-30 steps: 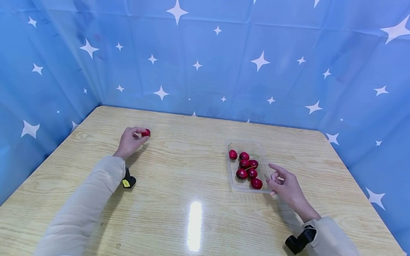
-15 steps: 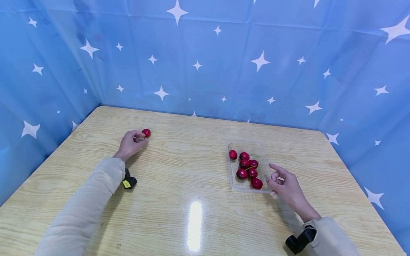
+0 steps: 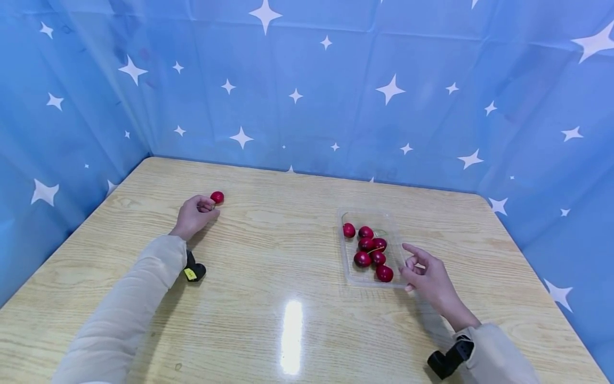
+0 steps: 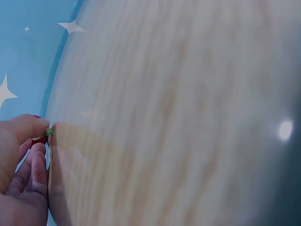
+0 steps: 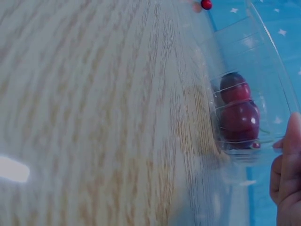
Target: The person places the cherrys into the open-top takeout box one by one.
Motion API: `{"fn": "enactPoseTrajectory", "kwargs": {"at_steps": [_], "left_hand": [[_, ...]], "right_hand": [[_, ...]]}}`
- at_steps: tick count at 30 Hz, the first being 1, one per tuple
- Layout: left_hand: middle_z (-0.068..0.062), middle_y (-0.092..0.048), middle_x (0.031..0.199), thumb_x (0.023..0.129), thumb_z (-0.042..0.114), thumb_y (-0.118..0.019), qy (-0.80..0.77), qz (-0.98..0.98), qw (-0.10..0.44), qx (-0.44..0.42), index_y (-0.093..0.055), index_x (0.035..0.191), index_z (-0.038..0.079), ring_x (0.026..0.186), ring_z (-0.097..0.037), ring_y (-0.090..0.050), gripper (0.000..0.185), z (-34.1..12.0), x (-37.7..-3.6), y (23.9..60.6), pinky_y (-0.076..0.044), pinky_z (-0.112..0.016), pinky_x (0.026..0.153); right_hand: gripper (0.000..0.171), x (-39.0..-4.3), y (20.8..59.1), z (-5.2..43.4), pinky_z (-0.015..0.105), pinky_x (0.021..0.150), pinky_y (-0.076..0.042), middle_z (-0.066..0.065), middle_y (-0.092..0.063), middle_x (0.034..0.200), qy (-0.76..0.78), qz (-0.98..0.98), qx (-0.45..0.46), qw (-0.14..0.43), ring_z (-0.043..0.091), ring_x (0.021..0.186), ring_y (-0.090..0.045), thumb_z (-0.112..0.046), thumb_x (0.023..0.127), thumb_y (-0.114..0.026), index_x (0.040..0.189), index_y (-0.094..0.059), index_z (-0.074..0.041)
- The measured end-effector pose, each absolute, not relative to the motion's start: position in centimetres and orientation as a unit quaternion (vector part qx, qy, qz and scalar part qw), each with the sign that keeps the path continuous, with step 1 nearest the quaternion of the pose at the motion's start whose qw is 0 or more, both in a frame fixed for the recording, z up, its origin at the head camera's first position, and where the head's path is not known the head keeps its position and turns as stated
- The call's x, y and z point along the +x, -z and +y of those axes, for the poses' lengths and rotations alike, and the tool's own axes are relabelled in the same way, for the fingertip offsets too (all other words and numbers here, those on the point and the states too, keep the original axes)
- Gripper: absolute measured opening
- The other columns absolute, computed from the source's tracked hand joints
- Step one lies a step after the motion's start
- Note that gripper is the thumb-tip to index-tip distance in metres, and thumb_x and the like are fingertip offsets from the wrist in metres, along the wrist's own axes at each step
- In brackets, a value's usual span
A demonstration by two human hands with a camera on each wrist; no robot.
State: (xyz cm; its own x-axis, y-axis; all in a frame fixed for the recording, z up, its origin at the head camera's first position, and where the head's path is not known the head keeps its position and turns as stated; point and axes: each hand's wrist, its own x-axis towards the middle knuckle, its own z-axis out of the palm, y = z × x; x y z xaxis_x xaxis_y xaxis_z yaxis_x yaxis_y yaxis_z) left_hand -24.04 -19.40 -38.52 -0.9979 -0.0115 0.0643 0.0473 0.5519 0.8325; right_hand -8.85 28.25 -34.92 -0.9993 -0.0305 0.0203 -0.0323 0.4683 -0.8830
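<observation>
The left hand point(image 3: 194, 215) pinches the green stem of a single cherry point(image 3: 217, 197) between thumb and curled fingers; the left wrist view shows the stem caught at the fingertips point(image 4: 40, 127), with only a sliver of red fruit visible behind them. The cherry sits on the wooden table point(image 3: 288, 266), well to the left of the clear plastic tray point(image 3: 352, 277) and near the table's far left corner. The right hand point(image 3: 427, 274) holds nothing: its fingers are loosely spread, relaxed, and lie just beside the tray's right wall; whether they touch it cannot be determined from the head view, though the right wrist view shows the fingers close against the plastic. Progress, as judged: the one cherry stands apart from the tray while seven cherries in the tray point(image 3: 369, 250) remain clustered toward its near end, so most of the fruit is unmoved. Pose: the left forearm, in a pale sleeve point(image 3: 129, 314), reaches forward across the table left of the tray, the hand resting low on the surface. The right forearm lies right of the tray, wrist low, palm turned inward toward it.
</observation>
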Motion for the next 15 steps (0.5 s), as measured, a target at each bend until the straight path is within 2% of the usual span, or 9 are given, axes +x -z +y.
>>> {"fn": "enactPoseTrajectory", "kwargs": {"at_steps": [9,15], "left_hand": [[-0.015,-0.054,0.096,0.082,0.013,-0.061,0.474,-0.880,0.026,0.007,-0.050,0.105,-0.006,0.084,-0.022,-0.049,0.031,-19.50,-24.02,38.45,-0.040,-0.025,0.070],[-0.015,-0.054,0.096,0.082,0.015,-0.062,0.475,-0.879,0.028,0.016,-0.050,0.104,-0.006,0.084,-0.021,-0.049,0.032,-19.41,-23.93,38.37,-0.040,-0.027,0.072]], "right_hand": [[0.052,-8.86,34.84,28.23,0.027,0.048,-0.049,0.008,-0.042,0.076,-0.515,-0.857,0.015,-0.004,0.010,0.061,-0.055,0.004,0.084,-0.054,0.131,-0.033,0.009],[0.052,-8.75,34.77,28.24,0.027,0.048,-0.049,0.009,-0.042,0.076,-0.513,-0.858,0.017,-0.007,0.011,0.062,-0.056,0.004,0.084,-0.054,0.131,-0.032,0.009]]}}
